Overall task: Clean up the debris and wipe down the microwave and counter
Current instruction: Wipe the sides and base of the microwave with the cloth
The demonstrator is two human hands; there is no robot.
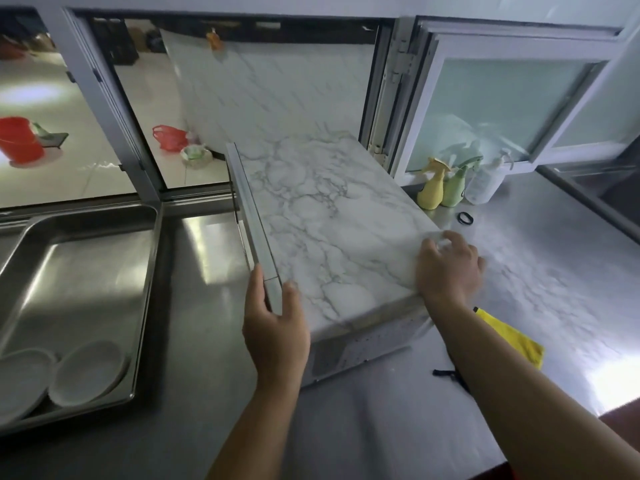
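Microwave [322, 223] mid tabletop [194, 341], turned side-on, marble-wrapped. Left hand [277, 327] grips near door edge, fingers clamped. Right hand [448, 268] on near right corner, fingers curled over edge. Yellow cloth [512, 336] lies idle under right arm. Wiping judged pending; no debris visible.

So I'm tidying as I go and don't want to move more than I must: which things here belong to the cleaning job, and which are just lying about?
Job:
- microwave, marble-patterned, left hand gripping its front corner, right hand on its top edge
- steel counter
- yellow cloth
- spray bottles, probably

Lying about:
- metal tray with white plates
- black ring
- clear pump bottle
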